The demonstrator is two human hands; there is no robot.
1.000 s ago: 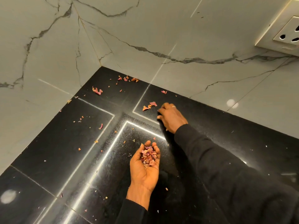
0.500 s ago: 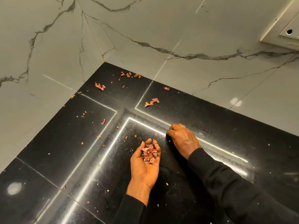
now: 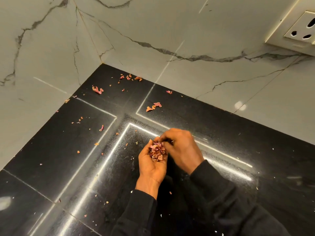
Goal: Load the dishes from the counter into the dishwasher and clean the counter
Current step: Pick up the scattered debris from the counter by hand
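Left hand (image 3: 150, 166) cupped round the peel scraps (image 3: 156, 151); right hand (image 3: 182, 149) pinching at them, hands touching; loose flakes (image 3: 97, 90) scattered beyond them on the counter (image 3: 68, 159).

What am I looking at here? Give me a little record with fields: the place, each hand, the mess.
place: black stone counter in a corner of marble-look walls, with a wall socket at the upper right
left hand: palm up, cupped round a pile of flakes, pinkish and dry
right hand: over the left, fingertips bunched at the pile; whether they pinch anything is hidden
mess: scattered flakes lie across the counter, the bigger ones toward the corner
dishes: none in view
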